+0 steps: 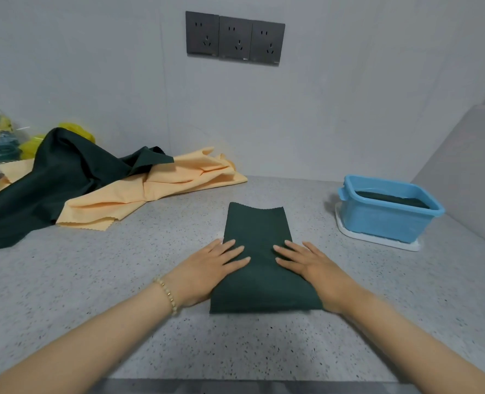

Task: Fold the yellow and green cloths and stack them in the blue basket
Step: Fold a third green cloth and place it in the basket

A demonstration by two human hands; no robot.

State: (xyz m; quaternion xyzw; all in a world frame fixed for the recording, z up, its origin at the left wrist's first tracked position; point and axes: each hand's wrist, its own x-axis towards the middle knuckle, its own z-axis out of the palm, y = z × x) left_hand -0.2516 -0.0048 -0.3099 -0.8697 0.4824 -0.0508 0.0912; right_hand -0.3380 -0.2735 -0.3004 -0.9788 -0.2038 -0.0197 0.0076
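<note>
Head view, folded green cloth (259, 231), narrow, flat, smooth

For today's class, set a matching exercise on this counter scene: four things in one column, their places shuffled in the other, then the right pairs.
1. folded dark green cloth
2. light blue plastic basket
3. crumpled pale yellow cloth
4. three dark grey wall sockets

A. on a white tray, at the right
B. up on the grey wall
C. flat under the left hand and right hand
D. partly beneath a loose dark green cloth

Pairs: 1-C, 2-A, 3-D, 4-B.
</note>
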